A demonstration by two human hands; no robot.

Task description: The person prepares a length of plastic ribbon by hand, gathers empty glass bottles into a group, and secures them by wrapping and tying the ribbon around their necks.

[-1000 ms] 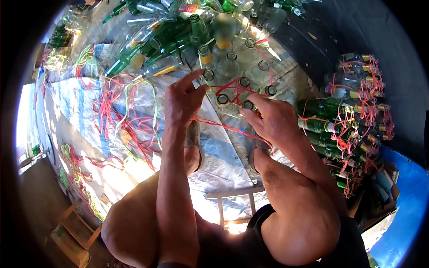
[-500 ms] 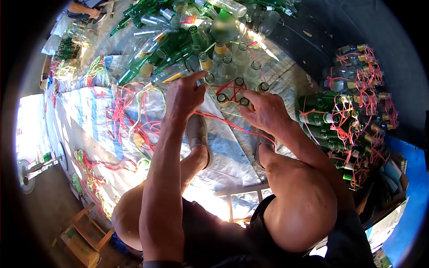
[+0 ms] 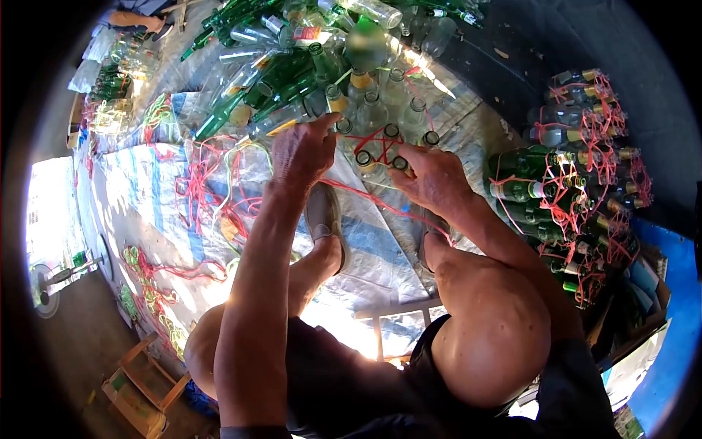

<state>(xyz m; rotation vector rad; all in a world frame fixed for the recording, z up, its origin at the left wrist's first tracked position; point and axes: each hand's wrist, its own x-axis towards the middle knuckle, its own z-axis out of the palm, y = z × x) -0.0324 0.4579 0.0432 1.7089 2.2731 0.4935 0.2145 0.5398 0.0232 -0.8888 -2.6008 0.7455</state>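
Note:
Upright clear glass bottles stand grouped in front of me, with red string crossing between their necks. My left hand is at the left side of the group, its index finger stretched over a bottle mouth and the other fingers curled round red string. At the near right side, my right hand is closed beside a front bottle neck, where the string meets its fingertips. What lies inside that grip is partly hidden. A loose length of the string runs below both hands, past my shoes.
Green and clear bottles lie piled beyond the group. String-tied bottle bundles stand at the right. Tangled red and green string lies on the white-and-blue sheet at left. A small wooden stool and a fan are farther left.
Both hands stay almost in place at the bottle necks. My left forearm has shifted slightly to the left, and my right hand has moved a touch. The string crossing looks the same.

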